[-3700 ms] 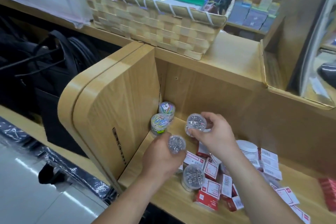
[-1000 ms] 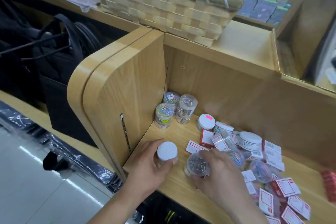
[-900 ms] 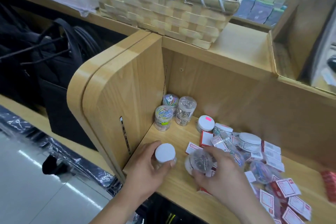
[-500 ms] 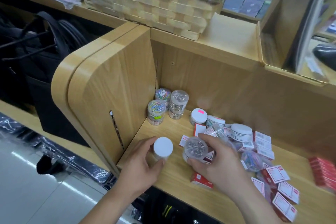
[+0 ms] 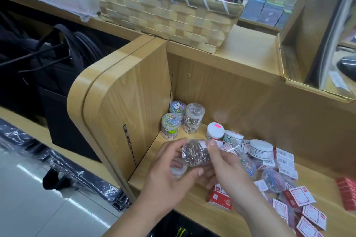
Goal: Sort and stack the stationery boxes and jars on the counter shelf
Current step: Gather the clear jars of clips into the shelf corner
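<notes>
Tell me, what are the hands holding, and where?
Both hold one clear jar of silver clips. The left hand wraps round its side; the right hand pinches its labelled end.

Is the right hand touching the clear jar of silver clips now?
Touching. The head view shows the right hand pinching the clear jar of silver clips with thumb and fingers; the left hand holds its other side.

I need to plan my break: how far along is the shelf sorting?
Done: clip jars stand grouped in the back-left corner. In hand: left hand and right hand hold a clear jar of silver clips. Left: white-lidded jars and red-and-white boxes lie jumbled on the shelf.
</notes>
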`<state>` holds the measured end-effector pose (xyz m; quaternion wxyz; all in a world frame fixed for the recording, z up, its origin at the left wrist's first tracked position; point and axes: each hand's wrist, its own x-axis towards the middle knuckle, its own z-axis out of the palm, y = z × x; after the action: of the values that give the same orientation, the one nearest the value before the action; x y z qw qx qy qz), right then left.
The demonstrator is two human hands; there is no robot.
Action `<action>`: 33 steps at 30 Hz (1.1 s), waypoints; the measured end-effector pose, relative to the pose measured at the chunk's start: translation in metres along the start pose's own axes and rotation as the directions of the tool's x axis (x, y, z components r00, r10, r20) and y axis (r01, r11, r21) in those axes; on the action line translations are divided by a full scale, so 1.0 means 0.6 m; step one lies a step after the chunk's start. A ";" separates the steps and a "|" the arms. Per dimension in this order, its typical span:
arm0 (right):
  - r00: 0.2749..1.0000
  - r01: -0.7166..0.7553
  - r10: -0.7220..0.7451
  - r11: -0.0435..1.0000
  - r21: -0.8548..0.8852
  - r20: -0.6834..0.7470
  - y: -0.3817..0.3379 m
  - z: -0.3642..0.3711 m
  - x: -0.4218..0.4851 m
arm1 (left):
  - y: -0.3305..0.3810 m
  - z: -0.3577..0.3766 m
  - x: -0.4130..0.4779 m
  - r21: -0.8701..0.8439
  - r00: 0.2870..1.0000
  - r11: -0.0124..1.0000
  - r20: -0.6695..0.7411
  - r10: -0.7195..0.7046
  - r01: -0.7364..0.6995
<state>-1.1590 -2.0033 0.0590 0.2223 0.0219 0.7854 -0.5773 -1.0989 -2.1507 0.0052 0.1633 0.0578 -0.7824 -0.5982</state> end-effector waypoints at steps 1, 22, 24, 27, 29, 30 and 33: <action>0.999 -0.031 0.030 0.999 0.036 0.029 -0.007 0.002 0.000 | 0.004 -0.001 0.007 0.005 1.000 1.000 -0.005 0.006 -0.005; 0.911 0.409 -0.409 0.887 -0.216 0.046 0.045 -0.078 0.051 | -0.008 0.054 0.086 -0.137 0.978 0.971 0.105 -0.182 0.195; 0.928 0.372 -0.368 0.922 -0.104 0.059 0.042 -0.066 0.054 | 0.001 0.042 0.085 -0.162 0.971 0.962 0.132 -0.201 0.221; 0.960 0.261 -0.262 0.965 0.020 0.097 0.029 -0.051 0.064 | 0.003 0.018 0.082 -0.118 0.961 0.965 0.181 -0.210 0.233; 0.970 0.203 -0.212 0.976 0.082 0.122 0.016 -0.041 0.074 | -0.009 0.004 0.080 -0.005 0.960 0.976 0.178 -0.215 0.219; 0.974 0.173 -0.187 0.978 0.112 0.128 0.010 -0.035 0.080 | -0.020 -0.003 0.080 0.048 0.964 0.978 0.161 -0.209 0.204; 0.994 0.094 -0.095 0.995 0.024 0.056 -0.014 -0.012 0.104 | -0.059 -0.026 0.075 0.231 0.983 0.960 0.054 -0.174 0.157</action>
<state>-1.2200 -2.0135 0.0448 0.2168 -0.0294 0.7726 -0.5960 -1.1398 -2.1874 -0.0165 0.0761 0.1188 -0.8432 -0.5187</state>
